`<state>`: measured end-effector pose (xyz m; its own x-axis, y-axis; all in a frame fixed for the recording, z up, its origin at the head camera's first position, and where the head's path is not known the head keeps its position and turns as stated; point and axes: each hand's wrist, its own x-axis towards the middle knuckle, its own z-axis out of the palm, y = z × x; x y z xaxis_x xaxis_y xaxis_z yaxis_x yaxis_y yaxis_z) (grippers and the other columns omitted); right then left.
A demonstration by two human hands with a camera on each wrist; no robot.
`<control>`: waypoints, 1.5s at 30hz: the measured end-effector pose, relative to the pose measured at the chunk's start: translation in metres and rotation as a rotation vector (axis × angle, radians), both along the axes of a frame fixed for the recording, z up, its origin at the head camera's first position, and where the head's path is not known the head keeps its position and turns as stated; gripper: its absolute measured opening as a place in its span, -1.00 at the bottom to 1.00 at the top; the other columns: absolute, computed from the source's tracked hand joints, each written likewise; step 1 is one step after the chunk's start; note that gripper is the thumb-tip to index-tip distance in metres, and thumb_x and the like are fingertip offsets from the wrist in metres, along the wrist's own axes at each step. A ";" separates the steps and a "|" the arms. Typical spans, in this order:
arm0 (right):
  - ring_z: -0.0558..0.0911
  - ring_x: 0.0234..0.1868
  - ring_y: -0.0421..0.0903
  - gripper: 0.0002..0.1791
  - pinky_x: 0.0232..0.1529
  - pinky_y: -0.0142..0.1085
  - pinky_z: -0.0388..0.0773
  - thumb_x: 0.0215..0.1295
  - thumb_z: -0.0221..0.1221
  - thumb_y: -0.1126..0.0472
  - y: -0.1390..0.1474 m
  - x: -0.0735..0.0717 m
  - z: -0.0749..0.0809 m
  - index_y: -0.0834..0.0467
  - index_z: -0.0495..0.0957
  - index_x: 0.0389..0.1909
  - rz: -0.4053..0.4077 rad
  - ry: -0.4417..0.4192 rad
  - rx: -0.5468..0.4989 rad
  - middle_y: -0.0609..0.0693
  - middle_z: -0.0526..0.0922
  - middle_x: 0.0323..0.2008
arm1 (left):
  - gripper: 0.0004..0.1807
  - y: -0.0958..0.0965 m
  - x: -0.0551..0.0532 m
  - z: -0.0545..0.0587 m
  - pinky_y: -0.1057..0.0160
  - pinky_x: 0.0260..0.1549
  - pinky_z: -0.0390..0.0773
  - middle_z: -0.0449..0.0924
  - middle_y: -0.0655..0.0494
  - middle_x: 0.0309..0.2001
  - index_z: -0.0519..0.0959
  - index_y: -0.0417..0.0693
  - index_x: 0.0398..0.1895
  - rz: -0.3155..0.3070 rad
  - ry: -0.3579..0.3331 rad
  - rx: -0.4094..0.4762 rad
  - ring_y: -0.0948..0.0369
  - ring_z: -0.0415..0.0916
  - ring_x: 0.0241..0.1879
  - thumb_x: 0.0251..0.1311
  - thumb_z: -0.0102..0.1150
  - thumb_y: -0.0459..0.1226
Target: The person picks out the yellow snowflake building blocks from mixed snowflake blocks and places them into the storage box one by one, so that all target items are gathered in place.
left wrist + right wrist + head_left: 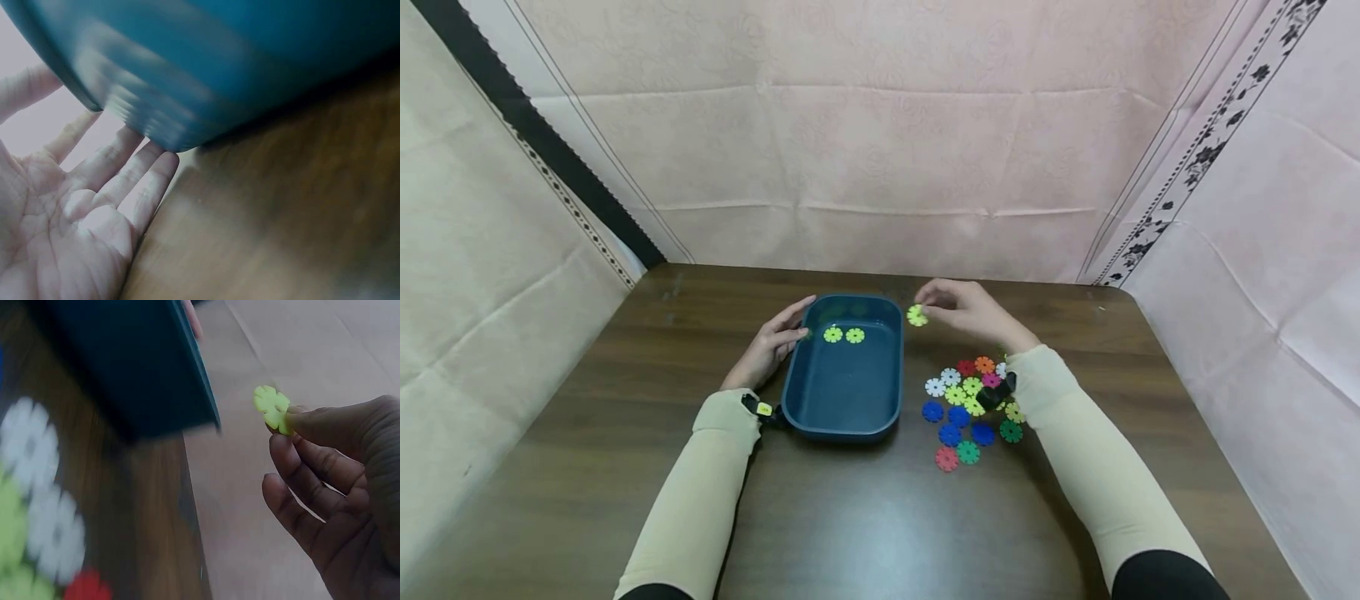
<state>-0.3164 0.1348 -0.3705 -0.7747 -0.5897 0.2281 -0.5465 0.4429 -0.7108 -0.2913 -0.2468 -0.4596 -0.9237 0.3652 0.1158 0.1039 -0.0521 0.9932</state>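
A yellow-green, flower-shaped plastic disc [917, 315] is pinched between the thumb and fingertips of my right hand [962, 310], just beyond the right rim of a dark blue tray [847, 432]. The right wrist view shows the same disc [272, 409] held by its edge, with the other fingers loosely bent below. Inside the tray, two yellow-green discs [855, 335] lie side by side near the far end. My left hand [769, 346] rests at the tray's left side. Its fingers [150, 184] extend nearly straight against the outer wall [187, 75].
Right of the tray, under my right forearm, lies a loose group of flower-shaped discs: white [935, 387], blue [950, 434], green [967, 452], pink-red [947, 458], orange [984, 365] and yellow-green. The brown wooden table [820, 525] ends at a pale cloth backdrop [850, 167].
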 end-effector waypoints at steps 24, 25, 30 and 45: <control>0.55 -0.33 -0.15 -0.72 -0.19 -0.33 0.56 0.43 0.05 0.45 -0.110 -0.029 -0.006 0.19 0.72 -0.13 0.295 0.219 0.639 0.01 0.71 -0.23 | -0.34 0.001 -0.001 0.002 -0.10 0.41 0.11 0.03 0.19 0.57 0.18 0.12 0.58 0.011 0.000 -0.008 0.16 -0.04 0.54 0.45 0.07 -0.26; 0.56 -0.33 -0.15 -0.73 -0.20 -0.33 0.57 0.43 0.05 0.44 -0.110 -0.029 -0.007 0.19 0.73 -0.13 0.290 0.226 0.643 0.01 0.71 -0.23 | -0.34 0.000 -0.001 0.002 -0.08 0.40 0.12 0.03 0.19 0.57 0.19 0.14 0.58 0.010 0.000 -0.008 0.16 -0.03 0.54 0.46 0.07 -0.26; 0.58 -0.28 -0.17 -0.76 -0.16 -0.34 0.58 0.46 0.07 0.39 -0.110 -0.030 -0.013 0.19 0.72 -0.09 0.276 0.258 0.624 0.01 0.72 -0.18 | -0.35 -0.001 0.000 0.001 -0.03 0.38 0.18 0.03 0.16 0.57 0.20 0.17 0.57 0.011 0.004 -0.014 0.13 0.02 0.52 0.46 0.06 -0.27; 0.66 0.01 -0.18 -0.78 0.06 -0.21 0.59 0.38 0.28 0.23 -0.067 -0.005 -0.012 0.11 0.66 0.01 0.168 0.231 0.213 -0.07 0.70 -0.05 | -0.32 -0.002 0.000 0.000 -0.03 0.39 0.16 0.00 0.15 0.59 0.15 0.10 0.59 0.014 0.002 -0.020 0.11 -0.03 0.54 0.45 0.08 -0.24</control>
<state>-0.3216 0.0677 -0.3826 -0.6054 -0.7577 0.2439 -0.7597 0.4586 -0.4610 -0.2912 -0.2486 -0.4592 -0.9284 0.3546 0.1108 0.1070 -0.0306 0.9938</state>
